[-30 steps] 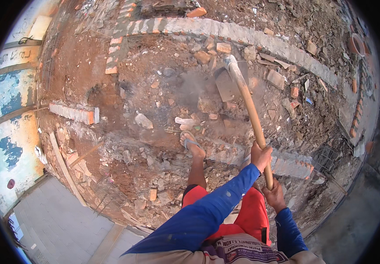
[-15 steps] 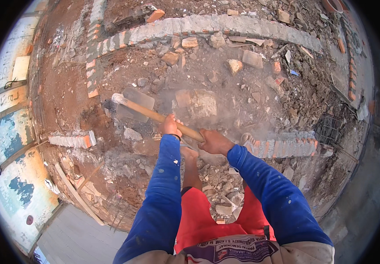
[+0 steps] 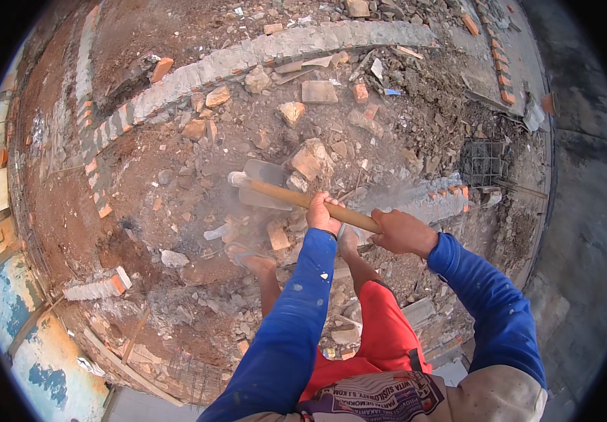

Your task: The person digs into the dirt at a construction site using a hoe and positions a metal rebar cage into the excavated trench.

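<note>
Both my hands are closed round the wooden handle of a hoe [image 3: 282, 193]. My left hand [image 3: 324, 214] grips it around mid-length, and my right hand [image 3: 405, 233] holds it close to the butt end. At the far end sits a wide, flat grey blade [image 3: 262, 184], beside a large broken lump of brick and mortar [image 3: 310, 160]. Pale dust blurs the ground around the blade. Below the handle, a loose brick piece [image 3: 279, 236] lies near my sandalled foot [image 3: 250, 259].
Beyond the rubble runs a low mortared brick footing [image 3: 247, 55]. Another broken footing [image 3: 433, 200] lies right of my hands, next to a steel bar cage [image 3: 483, 162]. A short wall stub [image 3: 99, 287] and a wooden plank [image 3: 131, 366] are at left.
My view has shifted right. The hoe and both hands have moved right, bringing the blade closer to the rubble lump. My feet stand differently, with one further left now. Both hands keep their grip.
</note>
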Demonstrator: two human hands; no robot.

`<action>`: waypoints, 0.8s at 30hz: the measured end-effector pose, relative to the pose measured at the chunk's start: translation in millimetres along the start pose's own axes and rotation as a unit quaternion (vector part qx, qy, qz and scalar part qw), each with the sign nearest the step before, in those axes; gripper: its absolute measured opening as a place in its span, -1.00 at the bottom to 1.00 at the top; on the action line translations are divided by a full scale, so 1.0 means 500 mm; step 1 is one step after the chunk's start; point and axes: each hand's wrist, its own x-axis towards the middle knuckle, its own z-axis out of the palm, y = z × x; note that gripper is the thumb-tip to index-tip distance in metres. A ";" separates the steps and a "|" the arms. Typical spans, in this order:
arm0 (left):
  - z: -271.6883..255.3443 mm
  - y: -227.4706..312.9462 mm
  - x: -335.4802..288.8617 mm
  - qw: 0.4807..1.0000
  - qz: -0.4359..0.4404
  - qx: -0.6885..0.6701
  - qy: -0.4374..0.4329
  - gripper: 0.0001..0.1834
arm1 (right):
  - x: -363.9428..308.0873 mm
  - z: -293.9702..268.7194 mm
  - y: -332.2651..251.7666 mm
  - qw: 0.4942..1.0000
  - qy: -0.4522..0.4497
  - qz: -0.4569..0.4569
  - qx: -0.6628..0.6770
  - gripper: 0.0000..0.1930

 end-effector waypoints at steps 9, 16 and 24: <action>0.186 -0.236 -0.078 0.992 -0.041 0.117 -0.007 -0.84 | -0.198 -0.012 0.170 0.987 0.098 0.099 0.084 -0.60; 0.188 -0.310 0.014 0.980 -0.111 0.163 -0.027 -0.85 | -0.199 0.058 0.218 0.976 0.151 0.133 0.080 -0.62; 0.153 -0.341 0.041 0.966 -0.116 0.215 -0.084 -0.83 | -0.153 0.159 0.259 0.961 0.140 0.184 0.153 -0.62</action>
